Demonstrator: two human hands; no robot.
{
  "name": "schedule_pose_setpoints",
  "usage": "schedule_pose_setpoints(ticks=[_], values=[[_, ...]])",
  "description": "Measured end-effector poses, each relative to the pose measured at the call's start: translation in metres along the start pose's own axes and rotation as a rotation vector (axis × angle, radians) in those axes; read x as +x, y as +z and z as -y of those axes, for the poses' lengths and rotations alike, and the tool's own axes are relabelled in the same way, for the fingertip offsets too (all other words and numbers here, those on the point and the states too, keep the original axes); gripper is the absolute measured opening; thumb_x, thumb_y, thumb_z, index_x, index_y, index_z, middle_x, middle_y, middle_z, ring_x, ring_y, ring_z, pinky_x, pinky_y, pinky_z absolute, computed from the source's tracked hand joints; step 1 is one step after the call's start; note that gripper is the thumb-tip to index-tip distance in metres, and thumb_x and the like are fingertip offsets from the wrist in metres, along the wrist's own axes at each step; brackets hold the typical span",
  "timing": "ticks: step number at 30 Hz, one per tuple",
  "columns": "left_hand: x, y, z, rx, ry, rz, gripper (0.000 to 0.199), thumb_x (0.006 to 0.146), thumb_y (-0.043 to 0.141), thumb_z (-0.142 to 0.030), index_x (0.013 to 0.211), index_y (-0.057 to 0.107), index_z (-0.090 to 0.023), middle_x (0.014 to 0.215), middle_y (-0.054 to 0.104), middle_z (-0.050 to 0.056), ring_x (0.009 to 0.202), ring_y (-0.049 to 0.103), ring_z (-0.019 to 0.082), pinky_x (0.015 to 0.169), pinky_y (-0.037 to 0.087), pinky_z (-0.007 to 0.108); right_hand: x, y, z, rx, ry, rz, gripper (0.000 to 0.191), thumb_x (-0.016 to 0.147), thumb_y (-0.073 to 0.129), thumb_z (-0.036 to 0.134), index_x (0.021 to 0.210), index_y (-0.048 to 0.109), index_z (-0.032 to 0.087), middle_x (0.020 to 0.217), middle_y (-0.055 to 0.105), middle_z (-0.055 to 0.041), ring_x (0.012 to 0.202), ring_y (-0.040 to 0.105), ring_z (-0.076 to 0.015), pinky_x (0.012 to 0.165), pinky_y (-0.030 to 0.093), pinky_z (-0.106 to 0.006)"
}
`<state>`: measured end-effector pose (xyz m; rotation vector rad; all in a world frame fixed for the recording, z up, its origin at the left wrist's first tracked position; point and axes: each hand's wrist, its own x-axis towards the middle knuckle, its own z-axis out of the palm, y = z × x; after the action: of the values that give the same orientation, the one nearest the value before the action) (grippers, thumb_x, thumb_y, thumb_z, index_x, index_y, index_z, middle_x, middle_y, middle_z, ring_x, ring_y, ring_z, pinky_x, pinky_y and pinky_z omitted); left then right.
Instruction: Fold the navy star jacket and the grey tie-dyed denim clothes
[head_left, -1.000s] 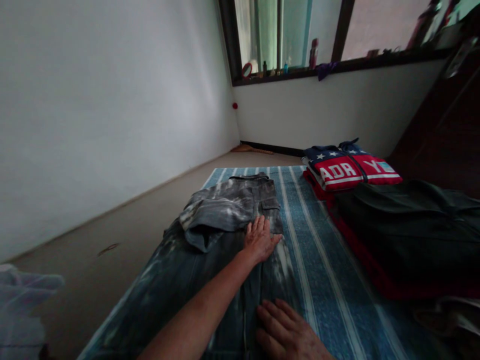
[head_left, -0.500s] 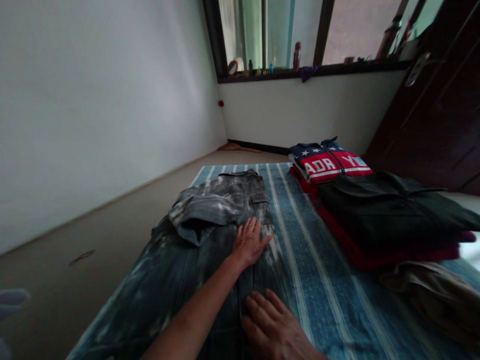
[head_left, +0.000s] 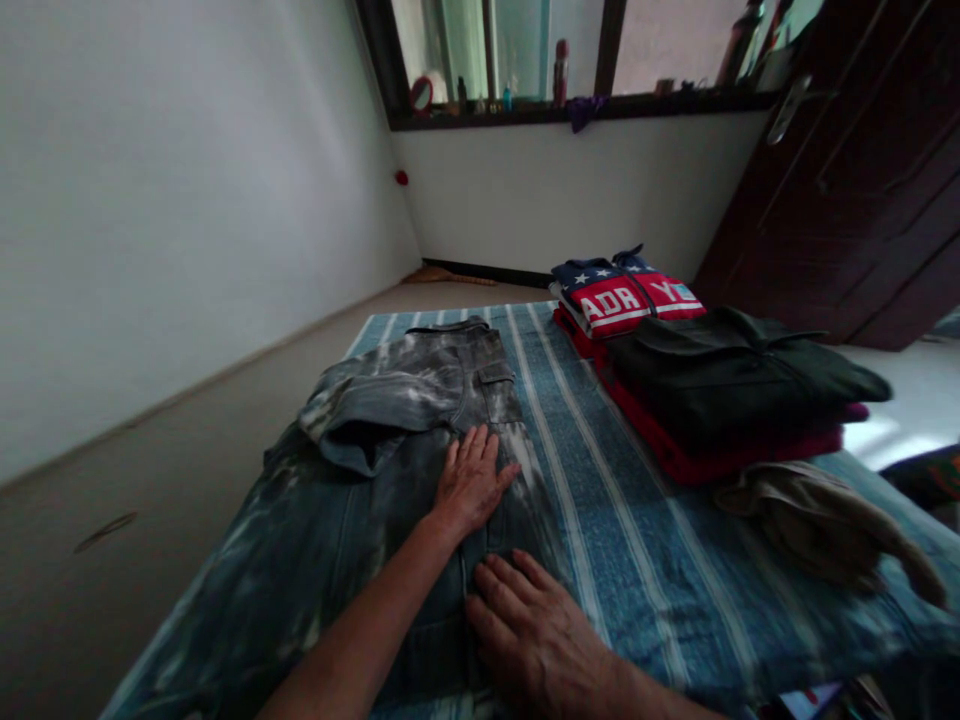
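A dark grey denim garment (head_left: 390, 540) with pale mottled patches lies spread over the striped bed cover. One part of it is folded across the top, its opening facing me. A flapped pocket shows near its upper right. My left hand (head_left: 469, 482) rests palm down on the garment below that pocket, fingers stretched out and thumb apart. Closer to me, my right hand (head_left: 536, 625) lies on the garment's lower right part, back of the hand up and fingers extended. Neither hand visibly grips anything. The underside of both palms is hidden.
The blue striped cover (head_left: 577, 440) stretches to the right. On it sit a dark folded jacket (head_left: 735, 375), a red and navy top (head_left: 637, 295) lettered in white, and a brown crumpled cloth (head_left: 817, 520). Bottles stand along the window sill (head_left: 637, 108); a dark door (head_left: 840, 200) is at right.
My view has turned slightly right and down, so the scene sits further left and more of the cover's right side shows. Both hands stay at about the same places on the garment.
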<state>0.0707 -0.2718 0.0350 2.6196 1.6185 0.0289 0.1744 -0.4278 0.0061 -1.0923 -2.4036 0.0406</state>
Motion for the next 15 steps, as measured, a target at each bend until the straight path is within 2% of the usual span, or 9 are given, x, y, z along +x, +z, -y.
schedule_pose_setpoints(ticks=[6,10,15], values=[[-0.006,0.01,-0.005,0.026,0.102,-0.024,0.063,0.095,0.035,-0.051,0.144,0.037,-0.012,0.152,0.033,0.014,0.143,0.025,0.028,0.114,0.022,0.05,0.006,-0.014,-0.003,0.016,0.016,0.04,0.031,0.098,0.039,0.033,0.119,0.053,0.015,0.127,0.058,-0.0116,0.125,0.047,-0.0242,0.108,0.033,-0.042],[-0.005,0.014,-0.005,0.036,0.102,-0.029,0.063,0.095,0.035,-0.05,0.144,0.037,-0.012,0.152,0.033,0.014,0.143,0.025,0.028,0.114,0.022,0.05,0.008,-0.013,-0.004,0.02,0.008,0.022,0.03,0.098,0.039,0.032,0.116,0.055,0.014,0.123,0.06,-0.0123,0.122,0.049,-0.0249,0.105,0.036,-0.043],[-0.005,0.011,-0.008,0.028,0.095,-0.016,0.063,0.094,0.035,-0.05,0.144,0.037,-0.011,0.152,0.033,0.014,0.143,0.025,0.027,0.115,0.021,0.049,0.006,-0.011,-0.004,0.007,0.001,0.004,0.03,0.097,0.04,0.032,0.117,0.054,0.014,0.123,0.059,-0.0125,0.121,0.049,-0.025,0.105,0.036,-0.043]])
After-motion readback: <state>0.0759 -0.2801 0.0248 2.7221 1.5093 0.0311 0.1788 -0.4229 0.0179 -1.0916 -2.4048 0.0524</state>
